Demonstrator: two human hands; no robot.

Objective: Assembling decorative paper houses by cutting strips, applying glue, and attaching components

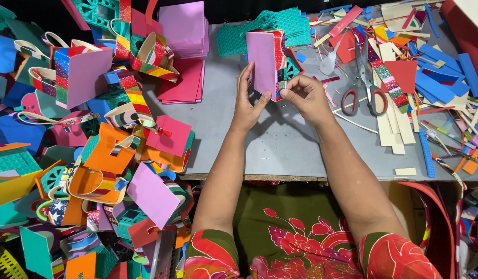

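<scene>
Held piece: small purple foam-sheet box with a striped glitter side [264, 61], being held upright over the grey tabletop [280, 139], just in front of a stack of teal woven-pattern foam sheets [265, 28].
Open room: bare grey surface lying below and left of the hands, reaching to the table's front edge; clutter crowding both sides.
Left side: pink and purple flat foam sheets [184, 46] stacked near the box; finished multicoloured foam baskets with handles [94, 144] piling past the table's left edge.
Right side: red-handled scissors [364, 85] lying near the right hand, among blue, cream and red foam offcuts [430, 82].
Left hand [248, 101]: fingers extended, pressing flat along the purple face's left edge.
Right hand [305, 95]: fingertips pinching the box's lower right corner.
</scene>
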